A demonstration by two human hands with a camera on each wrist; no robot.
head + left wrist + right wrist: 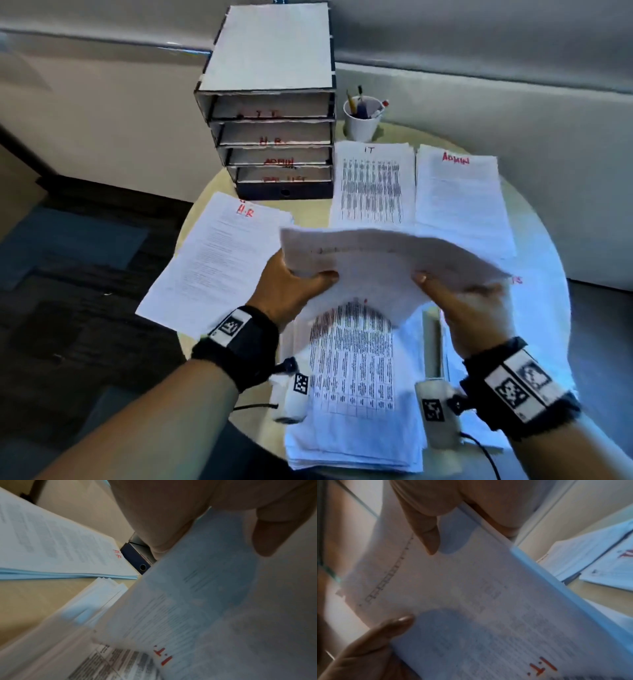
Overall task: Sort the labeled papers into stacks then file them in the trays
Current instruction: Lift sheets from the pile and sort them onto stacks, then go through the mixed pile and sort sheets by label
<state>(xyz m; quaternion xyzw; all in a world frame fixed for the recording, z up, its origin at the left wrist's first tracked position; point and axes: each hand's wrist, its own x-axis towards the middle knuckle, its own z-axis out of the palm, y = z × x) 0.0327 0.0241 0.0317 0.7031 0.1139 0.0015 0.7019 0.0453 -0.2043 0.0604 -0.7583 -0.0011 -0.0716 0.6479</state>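
At the top centre of the head view a tray unit (270, 102) with four labelled slots stands on the round bench (541, 240), and a white cup (362, 120) of pens sits just right of it. Three sorted stacks lie on the bench: the HR stack (219, 263) at centre left, the IT stack (371, 186) and the ADMIN stack (459, 202) at upper right. An unsorted pile (356, 394) lies at lower centre, its top partly hidden by the lifted sheet (376, 270). The left hand (291, 291) and right hand (469, 315) each pinch that sheet by its near edge, thumbs on top, each grip closed on the paper above the pile.
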